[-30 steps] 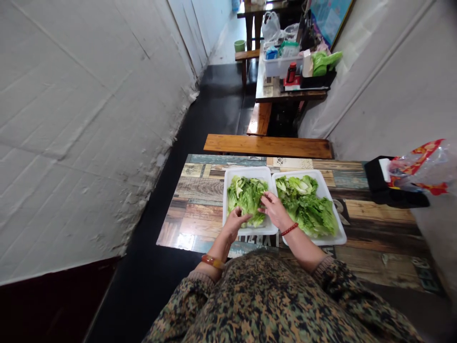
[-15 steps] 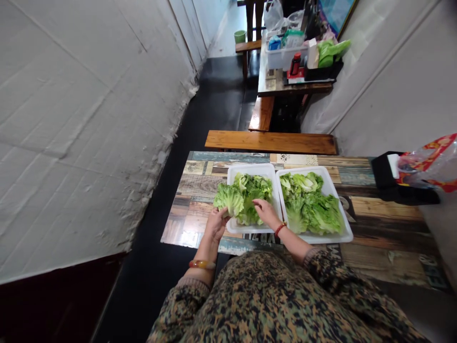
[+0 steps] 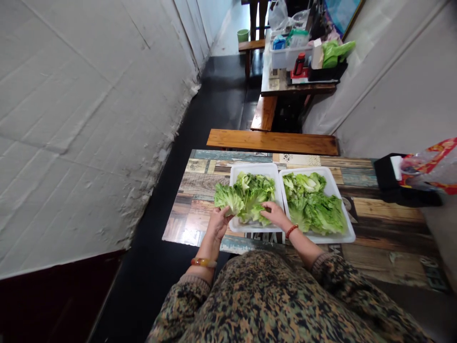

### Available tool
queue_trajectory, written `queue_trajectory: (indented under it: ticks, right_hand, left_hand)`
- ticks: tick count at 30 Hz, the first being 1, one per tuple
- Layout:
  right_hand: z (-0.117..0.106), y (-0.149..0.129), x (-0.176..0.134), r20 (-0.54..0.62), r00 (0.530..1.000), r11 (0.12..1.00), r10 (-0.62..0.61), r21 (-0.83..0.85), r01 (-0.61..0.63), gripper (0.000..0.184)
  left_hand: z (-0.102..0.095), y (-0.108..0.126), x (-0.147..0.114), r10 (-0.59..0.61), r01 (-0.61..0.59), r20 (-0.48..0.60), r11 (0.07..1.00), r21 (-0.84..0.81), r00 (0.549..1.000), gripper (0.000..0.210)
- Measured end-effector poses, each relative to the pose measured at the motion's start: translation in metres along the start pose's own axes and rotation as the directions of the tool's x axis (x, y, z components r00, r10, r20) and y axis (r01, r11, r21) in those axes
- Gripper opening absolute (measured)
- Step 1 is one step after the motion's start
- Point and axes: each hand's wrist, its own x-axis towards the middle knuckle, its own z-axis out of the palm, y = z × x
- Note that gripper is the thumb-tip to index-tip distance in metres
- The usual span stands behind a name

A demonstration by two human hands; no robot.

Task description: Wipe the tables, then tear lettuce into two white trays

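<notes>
Pale green lettuce leaves (image 3: 229, 198) are pinched at the stem end by my left hand (image 3: 218, 222), over the left edge of a white tray (image 3: 233, 170). My right hand (image 3: 275, 215) reaches in over the tray's near right part, its fingers pinched on a lettuce leaf (image 3: 263, 216). More lettuce (image 3: 255, 183) lies heaped in this tray. Close on the right, a second white tray (image 3: 346, 236) holds more lettuce (image 3: 321, 209).
Both trays stand on a wood-patterned table (image 3: 200, 186). A black holder (image 3: 389, 178) with a red and clear plastic bag (image 3: 428, 164) is at the right. Beyond are a wooden bench (image 3: 271, 139) and another table (image 3: 269, 87) with a loaded white bin (image 3: 285, 58).
My right hand has shifted slightly right and closed on a leaf at the tray's near right. My left hand keeps its leaves in nearly the same spot.
</notes>
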Motion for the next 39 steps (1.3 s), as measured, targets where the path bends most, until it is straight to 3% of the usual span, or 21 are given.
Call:
queue_trajectory:
  ticks: [2, 4, 7, 10, 15, 17, 20, 26, 29, 31, 34, 37, 39]
  right_hand:
    - [-0.008, -0.005, -0.003, 0.000, 0.994, 0.946, 0.108, 0.308, -0.103, 0.025]
    - [-0.016, -0.011, -0.007, 0.051, 0.976, 0.780, 0.210, 0.594, -0.198, 0.032]
    - [-0.023, -0.023, -0.014, 0.120, 0.966, 0.612, 0.230, 0.753, -0.240, 0.038]
    - [-0.026, -0.036, -0.019, 0.113, 0.969, 0.603, 0.219, 0.765, -0.225, 0.034]
    - [-0.023, -0.058, -0.025, -0.005, 0.982, 0.774, 0.190, 0.616, -0.147, 0.022]
    - [-0.018, -0.066, -0.028, -0.031, 0.981, 0.796, 0.190, 0.590, -0.136, 0.020]
    - [-0.009, -0.076, -0.033, 0.011, 0.976, 0.726, 0.217, 0.667, -0.168, 0.023]
    - [0.003, -0.084, -0.044, 0.103, 0.979, 0.573, 0.175, 0.798, -0.186, 0.028]
    - [0.007, -0.085, -0.045, 0.124, 0.985, 0.580, 0.117, 0.797, -0.170, 0.030]
    - [0.006, -0.083, -0.041, 0.116, 0.988, 0.614, 0.106, 0.773, -0.156, 0.028]
    - [-0.002, -0.070, -0.029, 0.048, 0.970, 0.626, 0.238, 0.756, -0.191, 0.022]
    - [-0.004, -0.051, -0.017, 0.025, 0.896, 0.565, 0.444, 0.768, -0.302, 0.016]
    - [0.005, -0.040, -0.012, 0.049, 0.854, 0.528, 0.517, 0.767, -0.364, 0.012]
  left_hand:
    - [0.002, -0.003, -0.002, -0.004, 0.004, 0.017, 1.000, 0.016, 1.000, 0.026]
    - [0.003, -0.006, -0.004, -0.014, 0.013, 0.028, 0.999, 0.050, 0.999, 0.026]
    - [0.005, -0.014, -0.007, -0.031, 0.027, 0.039, 0.995, 0.097, 0.999, 0.026]
    - [0.009, -0.022, -0.011, -0.029, 0.024, 0.043, 0.992, 0.124, 0.999, 0.029]
    - [0.022, -0.032, -0.024, 0.002, -0.013, 0.076, 0.989, 0.144, 0.997, 0.036]
    - [0.027, -0.036, -0.031, 0.005, -0.025, 0.130, 0.988, 0.150, 0.991, 0.039]
    - [0.031, -0.041, -0.041, -0.023, -0.014, 0.218, 0.986, 0.166, 0.976, 0.040]
    - [0.029, -0.041, -0.053, -0.061, 0.040, 0.256, 0.995, 0.087, 0.965, 0.048]
    - [0.028, -0.041, -0.053, -0.051, 0.021, 0.238, 0.992, 0.127, 0.970, 0.051]
    - [0.025, -0.040, -0.049, -0.016, -0.009, 0.170, 0.990, 0.143, 0.985, 0.048]
    - [0.016, -0.033, -0.040, 0.048, -0.050, 0.024, 0.994, 0.093, 0.999, 0.039]
    - [0.004, -0.025, -0.032, 0.084, -0.081, -0.052, 0.995, 0.057, 0.995, 0.033]
    - [-0.001, -0.021, -0.029, 0.082, -0.079, -0.058, 0.996, 0.051, 0.995, 0.032]
